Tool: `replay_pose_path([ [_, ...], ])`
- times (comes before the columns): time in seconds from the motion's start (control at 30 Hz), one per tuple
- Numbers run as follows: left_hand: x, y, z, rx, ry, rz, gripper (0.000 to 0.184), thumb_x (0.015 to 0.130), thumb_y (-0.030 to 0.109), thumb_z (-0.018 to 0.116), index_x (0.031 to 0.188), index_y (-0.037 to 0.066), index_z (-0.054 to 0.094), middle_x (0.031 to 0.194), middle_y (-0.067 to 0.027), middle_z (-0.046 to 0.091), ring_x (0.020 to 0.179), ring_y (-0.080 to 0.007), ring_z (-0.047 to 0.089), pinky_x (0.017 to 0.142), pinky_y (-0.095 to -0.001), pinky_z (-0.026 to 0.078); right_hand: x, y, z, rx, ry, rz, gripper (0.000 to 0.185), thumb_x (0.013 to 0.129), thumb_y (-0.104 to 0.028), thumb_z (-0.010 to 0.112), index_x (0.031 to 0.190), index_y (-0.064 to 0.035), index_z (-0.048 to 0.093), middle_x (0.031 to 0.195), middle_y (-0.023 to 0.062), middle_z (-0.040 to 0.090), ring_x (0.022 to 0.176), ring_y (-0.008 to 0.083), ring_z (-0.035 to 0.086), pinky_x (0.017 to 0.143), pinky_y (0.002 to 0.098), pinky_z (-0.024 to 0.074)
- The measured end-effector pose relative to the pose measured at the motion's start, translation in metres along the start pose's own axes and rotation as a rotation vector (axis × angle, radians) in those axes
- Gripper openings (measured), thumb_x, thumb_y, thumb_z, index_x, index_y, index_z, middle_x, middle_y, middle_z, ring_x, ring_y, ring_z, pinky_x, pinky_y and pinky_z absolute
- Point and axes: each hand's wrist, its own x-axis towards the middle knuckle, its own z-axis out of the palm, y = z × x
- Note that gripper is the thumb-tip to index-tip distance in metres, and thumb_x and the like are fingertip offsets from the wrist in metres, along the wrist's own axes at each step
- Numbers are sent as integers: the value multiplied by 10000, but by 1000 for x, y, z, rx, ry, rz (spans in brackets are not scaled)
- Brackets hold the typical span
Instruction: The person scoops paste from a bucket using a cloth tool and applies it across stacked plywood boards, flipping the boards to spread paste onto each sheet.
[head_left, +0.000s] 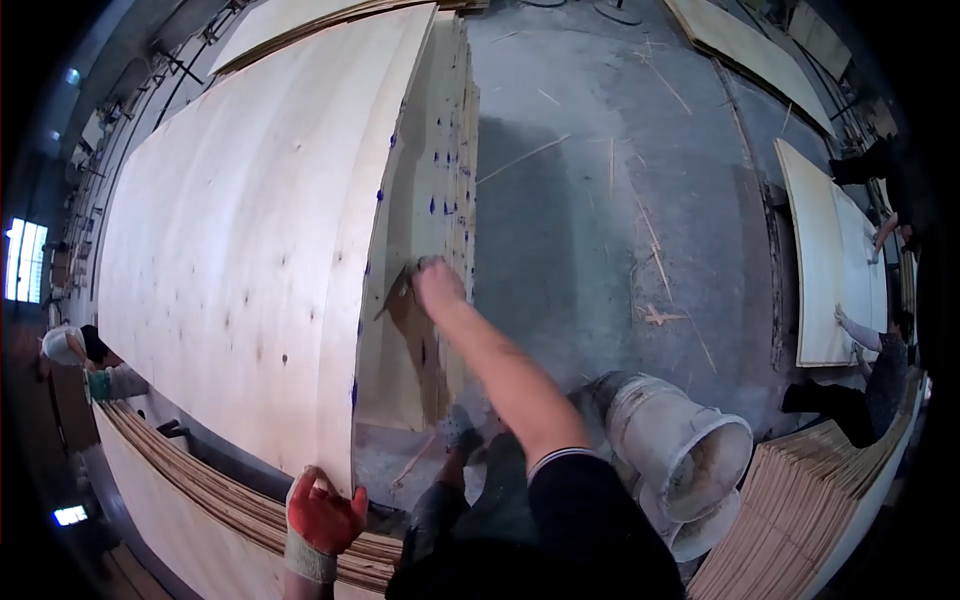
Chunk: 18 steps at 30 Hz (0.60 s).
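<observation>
My left hand (325, 512), in a red and white glove, grips the near corner of a large pale wood sheet (240, 240), fingers over its edge. The sheet is raised at a slant over a stack of similar sheets (440, 170), whose faces and edges carry blue marks. My bare right hand (437, 287) is closed beside the sheet's right edge, above the stack. Something small and dark sticks out from its fingers, too unclear to name, and a shadow falls below it.
White buckets (680, 450) stand right of my legs. Stacked sheets (200, 480) lie at lower left, others (800, 510) at lower right. A person (95, 350) is at the far left; people at right handle a panel (825, 260). Wood splinters litter the floor (600, 250).
</observation>
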Motion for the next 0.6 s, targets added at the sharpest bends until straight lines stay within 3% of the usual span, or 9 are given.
replay_pose_path([
  [0.03, 7, -3, -4, -256, 26, -38, 450, 941, 302, 596, 1251, -14, 518, 1205, -69, 671, 1166, -212, 574, 1071, -371, 371, 0, 5, -1, -288, -195, -254, 221, 842, -125, 608, 1029, -44, 695, 1098, 153, 639, 1113, 324, 600, 877, 435, 559],
  [0.07, 12, 2, -2, -259, 29, -37, 450, 941, 302, 596, 1251, -14, 518, 1205, -69, 671, 1166, -212, 574, 1071, -371, 371, 2, 9, 5, -289, -197, -257, 221, 842, -125, 608, 1029, -44, 695, 1098, 153, 639, 1113, 324, 600, 877, 435, 559],
  [0.2, 18, 12, -8, 18, 3, -64, 496, 938, 287, 597, 1302, -32, 488, 1258, -83, 652, 1228, -222, 539, 1096, -382, 345, 40, 6, 43, -162, 108, -422, 310, 846, -204, 630, 1111, -48, 664, 1118, 148, 636, 1143, 318, 587, 925, 424, 539],
  [0.27, 11, 16, -6, -302, 62, -86, 474, 948, 274, 555, 1334, 4, 503, 1290, -70, 650, 1220, -192, 570, 1101, -381, 358, 57, -10, 65, -104, 242, -462, 354, 840, -220, 640, 1148, -45, 648, 1124, 144, 633, 1149, 317, 583, 943, 420, 528],
  [0.33, 3, 21, -2, -218, 44, -48, 466, 951, 285, 549, 1333, 20, 516, 1281, -70, 655, 1220, -217, 570, 1099, -371, 360, 53, -25, 78, -206, 231, -484, 375, 855, -221, 617, 1184, -42, 622, 1184, 141, 623, 1148, 324, 582, 946, 428, 516],
  [0.4, 9, 8, -19, 453, -35, -9, 454, 954, 284, 537, 1326, 24, 522, 1296, -92, 643, 1220, -231, 567, 1087, -366, 376, 16, -19, 44, -247, 144, -506, 353, 871, -219, 595, 1176, -44, 624, 1211, 144, 616, 1162, 326, 577, 945, 428, 511],
  [0.47, 3, 32, 2, 580, -91, 68, 475, 946, 310, 559, 1318, 17, 522, 1307, -70, 638, 1227, -203, 561, 1088, -360, 374, -27, -6, 73, -271, 127, -571, 343, 886, -214, 570, 1181, -48, 624, 1249, 145, 607, 1188, 322, 566, 944, 431, 506],
  [0.53, -11, 41, 5, -778, 108, -336, 475, 962, 310, 568, 1314, -1, 497, 1282, -91, 625, 1208, -228, 554, 1093, -365, 361, -57, 3, 105, -272, 211, -603, 353, 885, -210, 567, 1194, -49, 622, 1259, 143, 604, 1201, 317, 560, 944, 433, 506],
  [0.6, 6, -17, -37, -64, -121, -51, 478, 956, 360, 529, 1320, 50, 536, 1343, -90, 598, 1231, -219, 548, 1102, -336, 353, -96, -12, 77, -115, -178, -426, 405, 864, -180, 585, 1250, -55, 604, 1279, 138, 597, 1192, 315, 565, 963, 412, 499],
])
